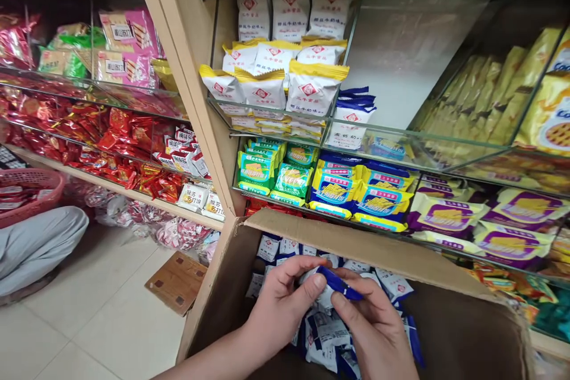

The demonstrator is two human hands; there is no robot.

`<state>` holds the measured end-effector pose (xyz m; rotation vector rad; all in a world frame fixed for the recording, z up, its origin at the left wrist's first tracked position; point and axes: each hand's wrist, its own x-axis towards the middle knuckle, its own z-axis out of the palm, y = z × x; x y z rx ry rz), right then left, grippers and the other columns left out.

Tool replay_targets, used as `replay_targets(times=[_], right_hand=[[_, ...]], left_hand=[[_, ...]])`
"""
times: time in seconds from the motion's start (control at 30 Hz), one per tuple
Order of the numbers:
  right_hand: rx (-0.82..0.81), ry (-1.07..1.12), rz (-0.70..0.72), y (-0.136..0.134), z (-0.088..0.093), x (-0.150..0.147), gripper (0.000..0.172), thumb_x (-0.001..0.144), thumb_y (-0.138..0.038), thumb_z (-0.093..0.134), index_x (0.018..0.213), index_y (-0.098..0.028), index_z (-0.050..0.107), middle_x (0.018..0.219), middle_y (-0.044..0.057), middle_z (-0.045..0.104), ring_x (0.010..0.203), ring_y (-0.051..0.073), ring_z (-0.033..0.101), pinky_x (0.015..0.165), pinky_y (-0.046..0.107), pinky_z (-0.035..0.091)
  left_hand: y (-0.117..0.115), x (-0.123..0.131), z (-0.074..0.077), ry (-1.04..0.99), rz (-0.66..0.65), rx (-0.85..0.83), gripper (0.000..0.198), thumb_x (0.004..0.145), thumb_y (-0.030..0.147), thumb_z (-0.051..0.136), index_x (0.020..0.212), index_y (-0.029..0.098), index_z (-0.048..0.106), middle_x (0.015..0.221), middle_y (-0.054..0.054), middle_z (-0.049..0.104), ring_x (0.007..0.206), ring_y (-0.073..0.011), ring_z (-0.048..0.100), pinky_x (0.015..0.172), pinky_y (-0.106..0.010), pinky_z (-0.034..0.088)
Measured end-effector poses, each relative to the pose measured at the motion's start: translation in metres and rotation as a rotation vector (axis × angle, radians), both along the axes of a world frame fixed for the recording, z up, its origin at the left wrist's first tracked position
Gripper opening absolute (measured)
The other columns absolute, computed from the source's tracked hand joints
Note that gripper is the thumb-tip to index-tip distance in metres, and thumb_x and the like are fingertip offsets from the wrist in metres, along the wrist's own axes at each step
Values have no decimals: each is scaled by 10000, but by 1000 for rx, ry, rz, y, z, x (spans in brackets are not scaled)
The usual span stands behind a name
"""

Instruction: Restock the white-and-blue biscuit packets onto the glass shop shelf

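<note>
Both hands hold one blue-and-white snack packet (328, 286) over an open cardboard box (356, 242). My left hand (285, 297) grips its left side, the thumb pressed on the blue edge. On the other side, my right hand (374, 320) pinches the blue end between thumb and fingers. Below them, many loose packets of the same blue-and-white kind (327, 332) lie jumbled in the box. A short row of blue-topped white packets (351, 122) stands on the glass shelf above, beside white packets with yellow edges (312, 92).
Lower shelf bins hold green packets (256, 172), blue-and-yellow packets (380, 199) and purple packets (449, 214). Red-wrapped snacks (129, 130) fill the left shelves. On the floor are a small wooden stool (177, 281) and a person's grey-trousered leg (35, 243), near a pink basket (48, 181).
</note>
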<state>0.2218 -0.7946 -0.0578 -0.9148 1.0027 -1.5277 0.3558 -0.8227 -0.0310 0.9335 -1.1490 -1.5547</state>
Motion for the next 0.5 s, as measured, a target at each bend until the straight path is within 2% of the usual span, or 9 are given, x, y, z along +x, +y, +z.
replay_targets(times=[0.13,0.23,0.3,0.4,0.5], right_hand=[[41,-174,-22,-4,-2,3,119,631,-218,712,720,-279,663,892,-18,681,925,163,608,825,292,478],[-27,-132,-112,-4,-2,4,101,619,-229,716,702,-272,678,848,-7,683,856,170,632,777,301,505],[-168,79,-218,-2,-1,4,146,645,-163,688,747,-268,682,877,7,656,829,156,627,727,274,518],[-483,533,-385,2,-1,5,327,677,-33,604,882,-280,662,960,29,579,858,157,574,696,287,503],[-750,918,-339,8,-1,5,399,671,-2,566,945,-283,638,999,34,541,957,208,500,795,384,452]], left_hand=[[1,-6,5,220,20,194,83,728,248,651,756,171,644,806,-24,669,805,-142,575,799,-262,396],[3,-11,6,346,16,245,71,728,246,653,715,179,631,846,-21,662,836,-150,569,815,-281,389],[6,-12,6,335,45,234,95,740,283,642,755,190,641,915,-25,645,913,-161,546,861,-288,366],[12,-12,10,368,47,293,282,754,398,605,992,247,608,1087,-24,583,1051,-174,488,892,-275,353],[19,-10,17,552,-24,437,507,719,347,655,1185,338,454,1114,-10,573,1011,-171,540,810,-266,421]])
